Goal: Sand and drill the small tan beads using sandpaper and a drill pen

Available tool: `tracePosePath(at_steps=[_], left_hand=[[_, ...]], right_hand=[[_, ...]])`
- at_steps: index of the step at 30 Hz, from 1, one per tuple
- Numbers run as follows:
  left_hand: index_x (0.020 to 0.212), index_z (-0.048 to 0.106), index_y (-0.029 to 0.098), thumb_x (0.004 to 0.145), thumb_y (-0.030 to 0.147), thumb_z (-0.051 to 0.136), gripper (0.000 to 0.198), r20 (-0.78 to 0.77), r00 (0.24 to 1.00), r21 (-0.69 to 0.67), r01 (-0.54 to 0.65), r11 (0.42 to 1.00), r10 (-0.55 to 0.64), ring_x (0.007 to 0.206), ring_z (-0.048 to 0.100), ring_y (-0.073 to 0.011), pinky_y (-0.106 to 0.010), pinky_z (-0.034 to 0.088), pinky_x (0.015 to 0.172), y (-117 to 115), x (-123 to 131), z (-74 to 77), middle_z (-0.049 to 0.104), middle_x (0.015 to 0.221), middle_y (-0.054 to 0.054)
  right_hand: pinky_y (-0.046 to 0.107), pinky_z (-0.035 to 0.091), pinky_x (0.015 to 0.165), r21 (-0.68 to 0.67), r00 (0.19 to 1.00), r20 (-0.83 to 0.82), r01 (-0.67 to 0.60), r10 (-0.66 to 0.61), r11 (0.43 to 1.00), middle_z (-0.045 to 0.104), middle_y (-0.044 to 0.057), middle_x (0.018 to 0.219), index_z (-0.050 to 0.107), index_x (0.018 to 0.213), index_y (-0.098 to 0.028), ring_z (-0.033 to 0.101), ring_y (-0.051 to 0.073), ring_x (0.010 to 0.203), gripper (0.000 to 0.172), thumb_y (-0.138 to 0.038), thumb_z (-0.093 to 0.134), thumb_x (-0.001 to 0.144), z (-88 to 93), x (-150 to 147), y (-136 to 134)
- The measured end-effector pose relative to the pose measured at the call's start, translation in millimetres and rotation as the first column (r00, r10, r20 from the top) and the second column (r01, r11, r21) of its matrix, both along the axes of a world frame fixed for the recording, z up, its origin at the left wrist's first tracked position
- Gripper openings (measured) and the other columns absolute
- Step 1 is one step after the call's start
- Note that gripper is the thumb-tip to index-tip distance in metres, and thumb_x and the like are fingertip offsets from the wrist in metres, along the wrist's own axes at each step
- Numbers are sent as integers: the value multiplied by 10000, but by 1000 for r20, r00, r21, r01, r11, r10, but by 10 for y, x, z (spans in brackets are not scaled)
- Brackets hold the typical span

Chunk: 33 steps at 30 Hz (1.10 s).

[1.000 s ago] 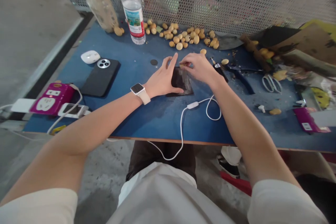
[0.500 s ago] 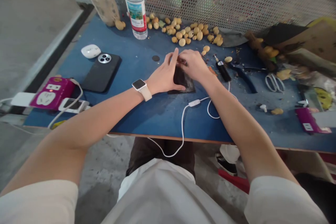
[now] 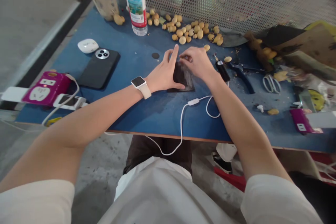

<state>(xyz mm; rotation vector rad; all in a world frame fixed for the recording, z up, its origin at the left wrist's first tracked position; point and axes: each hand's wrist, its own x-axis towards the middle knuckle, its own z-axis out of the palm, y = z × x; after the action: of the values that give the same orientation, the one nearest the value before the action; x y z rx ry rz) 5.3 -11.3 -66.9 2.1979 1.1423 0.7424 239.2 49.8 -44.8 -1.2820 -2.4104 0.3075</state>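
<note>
A thin dark, worn rectangular pad (image 3: 185, 78) lies on the blue table. My left hand (image 3: 163, 71), a watch on its wrist, rests along the pad's left side with thumb and fingers spread apart; the thumb touches the pad. Over the pad's upper right corner is my right hand (image 3: 196, 62), thumb and fingertips pinched together. Whatever sits between those fingertips is too small to make out. A black pen-like tool (image 3: 222, 70) with a metal tip and white cable lies just right of my right hand.
Several small tan round fruits or nuts (image 3: 189, 31) lie along the back near a water bottle (image 3: 136, 10). At left are a black phone (image 3: 98, 71), a white case (image 3: 88, 46) and a purple power strip (image 3: 47, 89). Pliers (image 3: 243, 77) and scissors (image 3: 271, 84) lie right; a white cable (image 3: 181, 122) crosses the front edge.
My right hand has drawn slightly to the right, away from my left fingers, still pinched. My left hand stays spread at the pad. The view has shifted slightly.
</note>
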Motion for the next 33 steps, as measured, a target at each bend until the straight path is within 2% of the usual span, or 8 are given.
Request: tracePosePath(at_steps=[3,7,11,14,18,23,29,33], left_hand=[[2053,-76,292,636,753,1226,1979,-6,1000,-8,4,1000,-4,1882,359,-683,-868,413,1503,-6,-4,22,254,2020,-346],[2058,-35,274,642,738,1226,1952,-7,1000,20,22,1000,-22,1896,353,-660,-863,354,1532,29,-26,-20,279,2013,-339],[2064,35,305,671,694,1224,1873,-6,1000,17,7,1000,-7,1870,415,-650,-861,406,1503,47,-51,-58,239,2043,-331],[2061,66,320,675,689,1215,1838,-7,1000,15,7,1000,-6,1859,433,-645,-860,428,1492,48,-53,-56,231,2057,-317],[2064,33,300,655,711,1207,1880,-21,1000,27,6,1000,-5,1859,437,-640,-841,408,1518,52,-53,-49,250,2049,-314],[2061,34,328,677,747,1184,1847,-11,1000,9,13,1000,-13,1843,458,-649,-860,458,1477,48,-54,-32,239,2059,-309],[2057,-37,263,656,745,1185,1920,-29,1000,9,3,1000,-3,1861,403,-682,-881,445,1478,14,-23,27,259,2030,-355],[2060,-19,273,679,740,1182,1889,-50,999,6,3,1000,-2,1849,433,-674,-869,467,1466,2,-36,30,234,2043,-353]], right_hand=[[691,654,1193,6,1000,-9,-12,12,1000,895,183,1307,912,1255,-276,808,442,1256,370,-567,685,1235,-33,10,30],[626,610,1249,34,1000,24,-16,15,999,889,202,1349,890,1220,-236,763,409,1312,404,-545,635,1273,-71,-62,39],[633,640,1190,21,1000,26,16,-16,1000,893,189,1294,904,1261,-237,803,403,1209,344,-514,700,1243,-40,10,42],[698,630,1216,48,1000,22,-16,15,999,894,179,1296,911,1247,-280,791,448,1277,370,-551,658,1245,-44,6,35],[720,615,1253,44,998,17,-55,54,998,885,198,1368,905,1240,-281,757,458,1329,411,-566,609,1248,-90,-29,49],[777,636,1223,55,998,-58,-24,27,998,891,170,1222,943,1246,-290,795,463,1238,293,-482,738,1160,-106,171,116],[772,615,1278,51,999,19,-30,29,998,893,205,1379,918,1236,-263,788,484,1370,277,-396,678,1194,-77,0,44],[756,637,1245,33,1000,-9,-17,18,999,896,190,1298,935,1250,-258,803,468,1306,264,-360,708,1162,-32,52,-1]])
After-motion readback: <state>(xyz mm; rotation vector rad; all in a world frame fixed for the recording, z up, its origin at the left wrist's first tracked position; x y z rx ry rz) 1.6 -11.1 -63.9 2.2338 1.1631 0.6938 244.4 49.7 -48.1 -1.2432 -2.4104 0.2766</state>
